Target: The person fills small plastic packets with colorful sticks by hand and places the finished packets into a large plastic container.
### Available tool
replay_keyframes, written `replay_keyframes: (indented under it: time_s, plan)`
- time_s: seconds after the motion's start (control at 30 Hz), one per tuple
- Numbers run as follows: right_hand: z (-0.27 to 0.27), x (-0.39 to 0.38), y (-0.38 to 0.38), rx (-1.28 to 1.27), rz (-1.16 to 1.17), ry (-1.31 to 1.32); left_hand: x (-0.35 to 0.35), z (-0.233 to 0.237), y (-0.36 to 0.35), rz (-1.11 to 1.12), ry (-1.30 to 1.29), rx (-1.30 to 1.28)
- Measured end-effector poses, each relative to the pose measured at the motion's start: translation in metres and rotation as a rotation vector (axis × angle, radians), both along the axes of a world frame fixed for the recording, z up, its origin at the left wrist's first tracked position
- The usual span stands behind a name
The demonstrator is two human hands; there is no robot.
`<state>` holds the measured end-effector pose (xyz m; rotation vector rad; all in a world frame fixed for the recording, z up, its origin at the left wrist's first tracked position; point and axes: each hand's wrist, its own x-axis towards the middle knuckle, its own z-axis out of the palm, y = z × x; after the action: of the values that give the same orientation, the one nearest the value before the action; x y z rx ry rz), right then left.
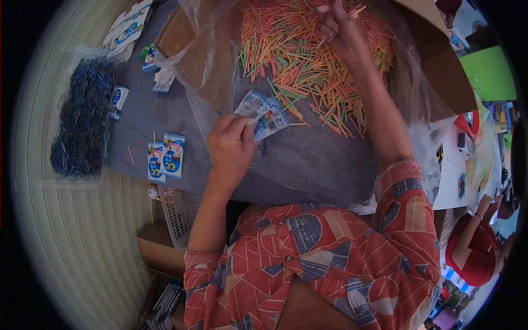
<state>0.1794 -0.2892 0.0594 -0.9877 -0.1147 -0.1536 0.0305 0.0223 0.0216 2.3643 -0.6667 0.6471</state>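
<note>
My left hand (231, 144) is closed at the fingertips on small blue-and-white printed packets (269, 122), which overlap and lie partly fanned out over the table. My right hand (342, 32) is above a big heap of thin coloured sticks (297, 60) in pink, orange, yellow and green. Its fingers are bent, with a few sticks (357, 11) poking out beside them. The heap spreads out of an open cardboard box (440, 60) lined with clear plastic (201, 60).
Two similar packets (174, 155) lie at the left of the grey table (308, 170). Small blue-and-white boxes (118, 102) stand farther left, beside a clear tray (82, 118) of dark twisted strands. A co-worker in a red shirt (474, 250) is at the right.
</note>
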Motion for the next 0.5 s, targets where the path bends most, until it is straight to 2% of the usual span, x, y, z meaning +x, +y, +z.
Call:
replay_keyframes:
  time_s: [0.07, 0.1, 0.17, 0.23, 0.27, 0.4, 0.47, 0.5]
  plan:
    - [0.023, -0.027, 0.03, -0.001, 0.058, -0.015, 0.008, 0.005, -0.004, -0.126, 0.285, -0.505]
    - [0.036, -0.042, 0.045, 0.001, 0.098, -0.025, 0.013, 0.009, -0.009, -0.129, 0.278, -0.51]
    - [0.057, -0.069, 0.07, -0.005, 0.187, -0.057, 0.023, 0.017, -0.022, -0.205, 0.403, -0.682]
    - [0.067, -0.081, 0.085, 0.038, 0.347, -0.18, 0.029, 0.017, -0.035, -0.246, 0.418, -0.741]
    - [0.063, -0.081, 0.086, -0.068, 0.321, -0.215, 0.031, 0.016, -0.041, -0.269, 0.44, -0.795]
    - [0.044, -0.079, 0.08, -0.072, 0.277, -0.221, 0.038, 0.004, -0.056, -0.329, 0.404, -0.879]
    - [0.041, -0.083, 0.078, -0.39, 0.053, -0.288, 0.041, 0.0, -0.06, -0.334, 0.506, -0.924]
    - [0.041, -0.084, 0.077, -0.389, 0.056, -0.292, 0.042, 0.0, -0.062, -0.332, 0.502, -0.924]
